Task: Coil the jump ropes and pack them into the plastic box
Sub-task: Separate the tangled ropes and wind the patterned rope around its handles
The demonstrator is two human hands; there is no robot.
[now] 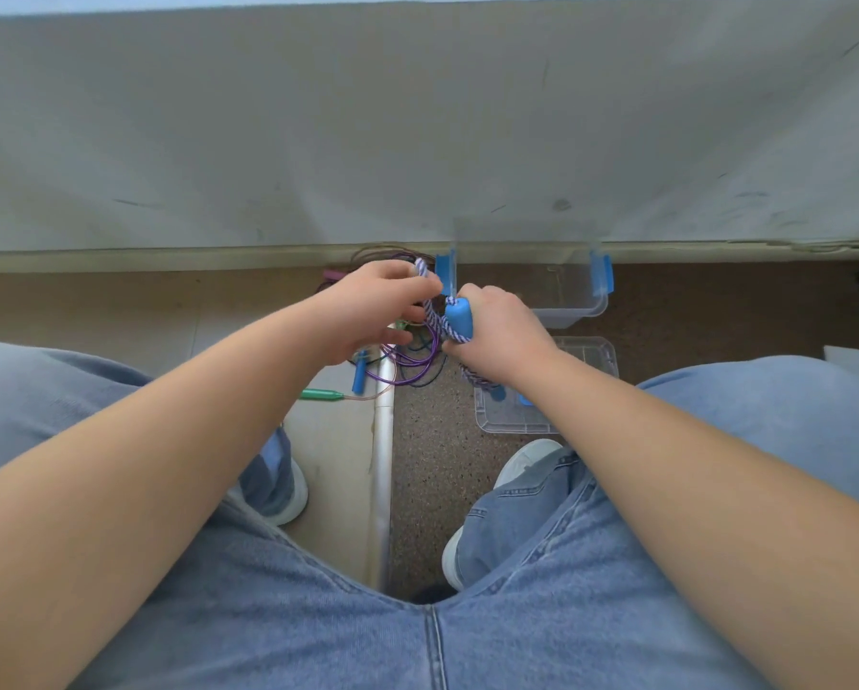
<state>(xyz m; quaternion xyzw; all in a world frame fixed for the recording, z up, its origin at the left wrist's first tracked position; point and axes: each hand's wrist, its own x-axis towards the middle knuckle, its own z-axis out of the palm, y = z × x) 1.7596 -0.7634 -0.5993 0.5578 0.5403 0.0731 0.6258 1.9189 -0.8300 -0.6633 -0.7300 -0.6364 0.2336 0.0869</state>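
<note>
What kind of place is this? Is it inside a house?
Probably indoors, though which room is unclear: a scuffed wall, a speckled floor and a metal strip joining two floorings show it.

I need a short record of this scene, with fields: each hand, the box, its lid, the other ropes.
left hand: grips the braided rope
right hand: grips that rope's blue handle
plastic box: open, on the floor beyond the hands
lid: on the floor, under the right wrist
other ropes: loose tangle on the floor
</note>
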